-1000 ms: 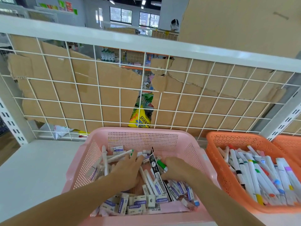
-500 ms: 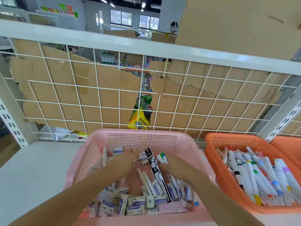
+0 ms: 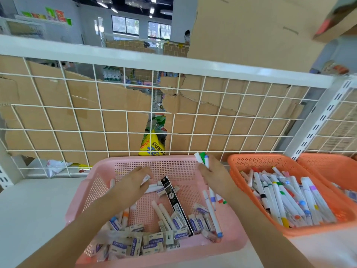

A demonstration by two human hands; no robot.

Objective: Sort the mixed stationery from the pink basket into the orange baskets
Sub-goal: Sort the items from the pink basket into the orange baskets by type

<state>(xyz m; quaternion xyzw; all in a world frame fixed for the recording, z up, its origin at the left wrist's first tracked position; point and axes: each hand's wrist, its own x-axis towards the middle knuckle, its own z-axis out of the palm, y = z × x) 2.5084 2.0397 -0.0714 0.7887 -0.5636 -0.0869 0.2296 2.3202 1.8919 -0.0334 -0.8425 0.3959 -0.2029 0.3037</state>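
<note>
A white wire grid (image 3: 104, 130), backed by torn cardboard (image 3: 58, 120), is seen standing directly behind the pink basket (image 3: 92, 190). The white shelf (image 3: 29, 209) is seen under the pink basket and stretching away to its left. An orange basket (image 3: 260, 156) is set just to the right of the pink basket and is filled with white markers (image 3: 280, 200) with coloured caps. A second orange basket (image 3: 328, 167) is placed farther right.

Both forearms are reached in over the near rim of the pink basket. The right hand (image 3: 214, 176) is held above the pink basket's right rear corner. Its fingers are curled tight round a small bundle of markers (image 3: 201, 157). White, green and blue ends stick up past the fingertips, and the other ends hang down below the palm.

The left hand (image 3: 131, 186) is held over the rear middle of the pink basket, fingers bent and close together. A small white piece (image 3: 145, 178) is seen at their tips. It appears to be pinched, but in the blur it cannot be told whether it is gripped or only touched.

A long black pack (image 3: 173, 202) is laid slantwise across the middle of the pink basket's floor, between the two hands. A loose blue-tipped marker (image 3: 211, 213) is laid along the pink basket's right side. Boxed erasers (image 3: 135, 242) are heaped against its near wall.
</note>
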